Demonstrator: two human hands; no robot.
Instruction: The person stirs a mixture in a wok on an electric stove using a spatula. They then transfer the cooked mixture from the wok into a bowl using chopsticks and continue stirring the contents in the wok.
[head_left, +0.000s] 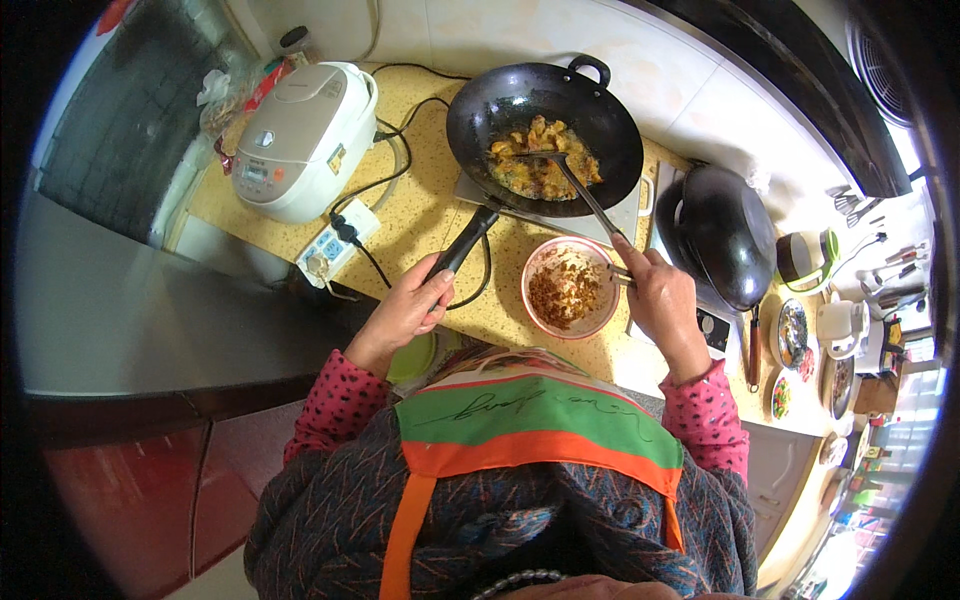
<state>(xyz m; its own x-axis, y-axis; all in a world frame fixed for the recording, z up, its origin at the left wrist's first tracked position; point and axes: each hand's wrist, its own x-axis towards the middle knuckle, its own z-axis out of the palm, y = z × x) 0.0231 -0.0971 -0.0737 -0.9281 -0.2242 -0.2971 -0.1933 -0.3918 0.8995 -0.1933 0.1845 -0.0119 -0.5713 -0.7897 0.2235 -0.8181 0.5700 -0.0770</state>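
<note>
My left hand (412, 304) is closed around the black handle of a wok (480, 112), which stands over a flat cooker (592, 225). Browned pieces of food (544, 157) lie in oil in the wok. My right hand (660, 300) grips the handle of a metal spatula (577, 184), whose blade rests among the pieces. Just left of that hand, a white bowl with a red rim (526, 300) holds a crumbly reddish-brown mixture (562, 292). The mixture partly coats the bowl's inner wall. A short metal piece (621, 275) shows beside my right fingers, over the bowl's rim; what it is, I cannot tell.
A rice cooker (300, 135) stands at the left, near a power strip (337, 244) with cables running over the counter. To the right, a second wok (724, 232) lies tilted, its wooden-ended handle towards me. Plates of food (791, 334) and a white kettle (840, 322) stand farther right.
</note>
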